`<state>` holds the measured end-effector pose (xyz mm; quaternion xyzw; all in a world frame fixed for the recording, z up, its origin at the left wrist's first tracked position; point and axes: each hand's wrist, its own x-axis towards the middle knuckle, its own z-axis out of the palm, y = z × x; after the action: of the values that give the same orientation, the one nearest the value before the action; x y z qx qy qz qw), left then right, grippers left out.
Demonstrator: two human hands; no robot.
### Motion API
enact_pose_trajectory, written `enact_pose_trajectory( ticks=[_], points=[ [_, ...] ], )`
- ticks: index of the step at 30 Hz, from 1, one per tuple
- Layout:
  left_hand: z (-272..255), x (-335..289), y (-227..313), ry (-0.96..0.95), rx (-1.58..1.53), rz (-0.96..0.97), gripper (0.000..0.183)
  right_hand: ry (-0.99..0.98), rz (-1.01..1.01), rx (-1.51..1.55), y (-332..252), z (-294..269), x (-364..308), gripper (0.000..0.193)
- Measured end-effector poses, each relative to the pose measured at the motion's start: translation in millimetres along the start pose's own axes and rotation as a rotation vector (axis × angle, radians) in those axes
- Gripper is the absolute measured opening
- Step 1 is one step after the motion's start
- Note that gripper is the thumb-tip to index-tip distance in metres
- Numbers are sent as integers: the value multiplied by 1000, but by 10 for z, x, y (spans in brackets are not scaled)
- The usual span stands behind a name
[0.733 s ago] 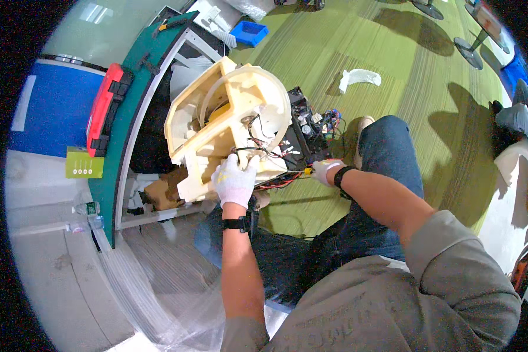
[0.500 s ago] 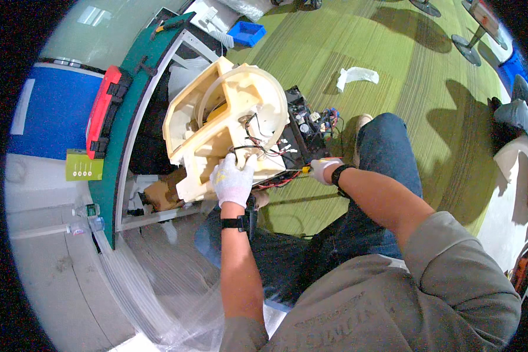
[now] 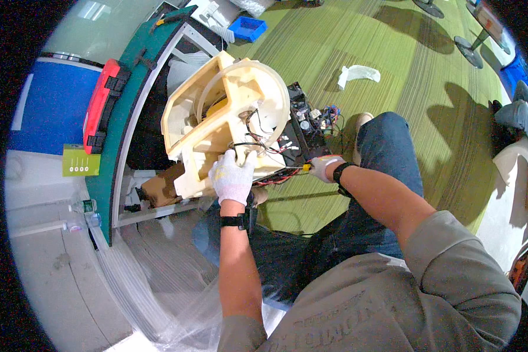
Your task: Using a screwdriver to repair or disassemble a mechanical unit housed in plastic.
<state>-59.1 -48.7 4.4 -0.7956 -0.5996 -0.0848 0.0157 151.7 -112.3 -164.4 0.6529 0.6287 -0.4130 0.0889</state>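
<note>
A large cream plastic housing [image 3: 208, 141] with a round opening and a clear curved hoop stands tilted in front of me. My left hand [image 3: 234, 178], in a white glove, is closed on its near edge, thumb and fingers close to black wires [image 3: 250, 144]. My right hand [image 3: 324, 168], also gloved, is closed around a screwdriver [image 3: 306, 168]; a bit of its yellow part shows, and its thin shaft points left at the housing's lower right side. The shaft's tip is too small to make out. Red and black wires [image 3: 280, 176] hang below that side.
A black unit with exposed electronic parts [image 3: 311, 123] sits right behind the housing. At left, a green-topped bench [image 3: 112, 176] carries a red case [image 3: 102, 108]. A blue bin [image 3: 247, 29] and a white piece [image 3: 359, 74] lie on the green carpet. Clear plastic film [image 3: 170, 299] spreads at lower left.
The view has shifted slightly, and the housing's upper part has tipped a little to the left. Both hands keep their grip in nearly the same places.
</note>
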Motion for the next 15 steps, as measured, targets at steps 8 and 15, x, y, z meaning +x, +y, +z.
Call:
enact_pose_trajectory(
  ticks=[8,15],
  points=[
    [-62,11,45,-9,-30,-4,46,91,-59,-4,0,-64,-69,40],
    [9,0,-17,2,-19,-11,46,-30,-29,-12,-2,-59,-12,41]
  ],
)
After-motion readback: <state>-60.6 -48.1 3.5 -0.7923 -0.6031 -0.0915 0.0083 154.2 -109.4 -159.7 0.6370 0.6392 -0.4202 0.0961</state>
